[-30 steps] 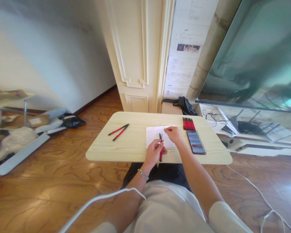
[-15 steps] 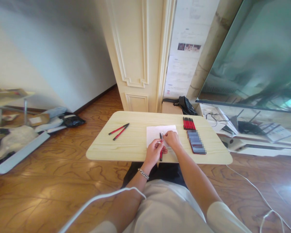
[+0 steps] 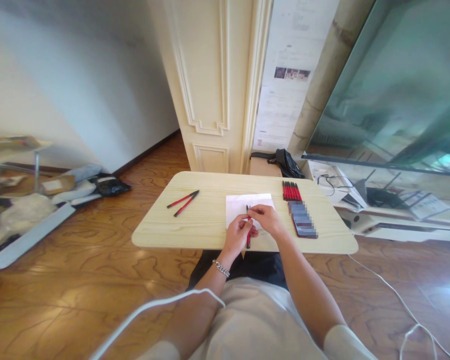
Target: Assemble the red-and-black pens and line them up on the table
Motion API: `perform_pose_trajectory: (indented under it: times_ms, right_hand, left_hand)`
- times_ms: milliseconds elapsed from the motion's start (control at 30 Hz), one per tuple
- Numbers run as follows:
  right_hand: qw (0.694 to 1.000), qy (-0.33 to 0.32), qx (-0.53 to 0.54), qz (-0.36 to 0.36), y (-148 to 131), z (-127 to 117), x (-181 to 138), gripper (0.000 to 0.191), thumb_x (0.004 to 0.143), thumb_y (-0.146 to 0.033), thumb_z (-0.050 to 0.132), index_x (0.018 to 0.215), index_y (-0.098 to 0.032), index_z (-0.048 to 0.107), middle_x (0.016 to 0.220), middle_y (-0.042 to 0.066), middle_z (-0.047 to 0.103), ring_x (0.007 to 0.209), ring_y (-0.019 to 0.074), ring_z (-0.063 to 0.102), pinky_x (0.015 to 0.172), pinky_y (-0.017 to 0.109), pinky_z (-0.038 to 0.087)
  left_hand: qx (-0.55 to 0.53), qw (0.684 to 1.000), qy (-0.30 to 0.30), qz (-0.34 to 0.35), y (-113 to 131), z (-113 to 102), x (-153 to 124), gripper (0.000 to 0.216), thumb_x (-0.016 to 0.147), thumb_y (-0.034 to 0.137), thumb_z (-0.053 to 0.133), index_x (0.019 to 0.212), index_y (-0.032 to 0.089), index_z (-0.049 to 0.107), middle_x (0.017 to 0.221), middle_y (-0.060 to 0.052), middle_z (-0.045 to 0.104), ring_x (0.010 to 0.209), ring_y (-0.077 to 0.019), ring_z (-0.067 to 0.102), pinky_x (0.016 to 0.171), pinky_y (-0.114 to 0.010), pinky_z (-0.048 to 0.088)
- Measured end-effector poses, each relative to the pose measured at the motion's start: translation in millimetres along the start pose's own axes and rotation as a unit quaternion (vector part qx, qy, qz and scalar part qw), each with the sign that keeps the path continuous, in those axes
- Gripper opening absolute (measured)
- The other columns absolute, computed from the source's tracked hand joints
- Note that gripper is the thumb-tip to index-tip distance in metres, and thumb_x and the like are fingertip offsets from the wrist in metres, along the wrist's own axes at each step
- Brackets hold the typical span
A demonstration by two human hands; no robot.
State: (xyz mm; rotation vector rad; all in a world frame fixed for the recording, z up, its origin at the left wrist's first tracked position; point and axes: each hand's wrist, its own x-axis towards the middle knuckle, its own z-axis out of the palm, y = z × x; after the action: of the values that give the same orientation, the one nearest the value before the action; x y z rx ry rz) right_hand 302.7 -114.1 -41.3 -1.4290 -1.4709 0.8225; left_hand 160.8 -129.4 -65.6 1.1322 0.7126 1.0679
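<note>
A red pen with black ends (image 3: 248, 242) is in my left hand (image 3: 236, 235), whose fingers are closed around its middle. It points away from me, lower end toward the table's near edge. My right hand (image 3: 267, 219) is closed in a pinch at the pen's upper part, its fingertips close to those of the left. What lies between the right fingertips is too small and covered to make out. Beneath both hands is a white sheet of paper (image 3: 234, 202), partly hidden by them.
On the pale wooden table (image 3: 153, 232), two red and black pens (image 3: 183, 203) lie at the left. At the right, a row of several similar pens (image 3: 291, 191) lies above a phone (image 3: 302, 220). A black bag (image 3: 287, 162) sits behind the table. A white cable (image 3: 153, 304) crosses my left arm.
My right hand has moved slightly left and down, bringing its fingertips to the pen's upper part. A pale, thin piece seen there earlier is now covered. My left hand stays in place.
</note>
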Motion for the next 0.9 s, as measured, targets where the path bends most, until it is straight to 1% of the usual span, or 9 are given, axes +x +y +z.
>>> perform_pose_trajectory:
  times_ms: [67, 133, 233, 333, 433, 533, 667, 733, 900]
  right_hand:
    - [1.000, -0.010, 0.028, 0.006, -1.4, 3.1, -3.0, 0.030, 0.074, -0.044, 0.061, 0.076, -0.015, 0.069, 0.067, 0.001, 0.063, 0.063, 0.0128, 0.054, 0.058, 0.023, 0.039]
    - [0.999, 0.002, 0.047, 0.018, -3.7, 4.0, -2.1, 0.030, 0.073, -0.044, 0.061, 0.076, -0.015, 0.068, 0.065, 0.001, 0.063, 0.061, 0.0122, 0.053, 0.056, 0.023, 0.039]
    - [0.994, 0.042, 0.093, 0.034, -9.4, -1.9, 6.7, 0.033, 0.074, -0.046, 0.060, 0.081, -0.014, 0.068, 0.072, 0.004, 0.065, 0.062, 0.0124, 0.054, 0.054, 0.022, 0.038]
    - [0.988, 0.092, 0.113, 0.040, -13.7, -15.2, 21.2, 0.039, 0.074, -0.048, 0.058, 0.086, -0.012, 0.067, 0.079, 0.007, 0.067, 0.064, 0.0134, 0.057, 0.052, 0.021, 0.038]
    - [0.992, 0.112, 0.033, 0.054, -10.3, -27.3, 34.2, 0.040, 0.074, -0.048, 0.057, 0.084, -0.010, 0.070, 0.072, 0.007, 0.067, 0.061, 0.0142, 0.057, 0.051, 0.022, 0.037]
    - [0.985, 0.088, -0.122, 0.085, 0.6, -29.3, 40.1, 0.036, 0.076, -0.043, 0.057, 0.079, -0.011, 0.072, 0.065, 0.005, 0.067, 0.061, 0.0153, 0.058, 0.053, 0.023, 0.037]
    - [0.950, 0.072, -0.287, 0.102, 15.7, -17.6, 38.4, 0.025, 0.075, -0.036, 0.062, 0.083, -0.016, 0.075, 0.080, 0.006, 0.072, 0.076, 0.0175, 0.063, 0.064, 0.024, 0.039]
    - [0.939, 0.071, -0.322, 0.100, 19.4, -10.8, 36.1, 0.024, 0.076, -0.036, 0.063, 0.085, -0.018, 0.075, 0.086, 0.008, 0.073, 0.081, 0.0181, 0.064, 0.068, 0.024, 0.039]
    - [0.925, 0.070, -0.358, 0.101, 17.8, -2.7, 32.8, 0.025, 0.079, -0.037, 0.061, 0.087, -0.017, 0.073, 0.088, 0.011, 0.072, 0.086, 0.0188, 0.064, 0.071, 0.024, 0.039]
  left_hand:
    - [0.002, 1.000, -0.003, -0.001, 0.5, 0.0, -0.1, 0.042, 0.079, 0.047, 0.062, 0.107, 0.016, 0.056, 0.071, -0.004, 0.066, 0.060, -0.0178, 0.067, 0.063, -0.034, 0.057]
    - [0.007, 1.000, -0.003, -0.003, 1.2, -0.1, -0.3, 0.043, 0.079, 0.048, 0.062, 0.107, 0.016, 0.056, 0.071, -0.004, 0.066, 0.061, -0.0180, 0.068, 0.062, -0.034, 0.057]
    - [0.010, 1.000, -0.003, -0.003, 2.1, -0.2, -1.0, 0.044, 0.078, 0.048, 0.063, 0.107, 0.016, 0.056, 0.070, -0.003, 0.066, 0.060, -0.0180, 0.068, 0.063, -0.034, 0.057]
    - [0.013, 1.000, -0.003, -0.004, 2.6, 0.1, -2.0, 0.045, 0.078, 0.049, 0.063, 0.107, 0.016, 0.056, 0.069, -0.003, 0.066, 0.060, -0.0175, 0.067, 0.064, -0.035, 0.057]
    - [0.015, 1.000, 0.001, -0.004, 3.5, 1.0, -2.6, 0.046, 0.078, 0.050, 0.062, 0.107, 0.016, 0.057, 0.068, -0.003, 0.066, 0.061, -0.0176, 0.067, 0.064, -0.034, 0.057]
    - [0.016, 1.000, -0.002, 0.000, 5.0, 1.5, -2.7, 0.046, 0.078, 0.050, 0.062, 0.108, 0.015, 0.057, 0.069, -0.004, 0.066, 0.061, -0.0176, 0.067, 0.063, -0.034, 0.057]
    - [0.014, 1.000, -0.007, 0.001, 6.0, 0.7, -2.5, 0.046, 0.078, 0.050, 0.062, 0.108, 0.015, 0.056, 0.069, -0.004, 0.066, 0.059, -0.0170, 0.066, 0.063, -0.034, 0.057]
    - [0.013, 1.000, -0.009, -0.002, 5.4, 0.0, -2.4, 0.046, 0.078, 0.049, 0.062, 0.109, 0.015, 0.056, 0.069, -0.003, 0.066, 0.059, -0.0170, 0.066, 0.063, -0.034, 0.057]
    - [0.009, 1.000, -0.006, -0.009, 4.2, -0.3, -2.0, 0.046, 0.079, 0.048, 0.062, 0.109, 0.015, 0.055, 0.070, -0.004, 0.066, 0.060, -0.0176, 0.067, 0.064, -0.036, 0.058]
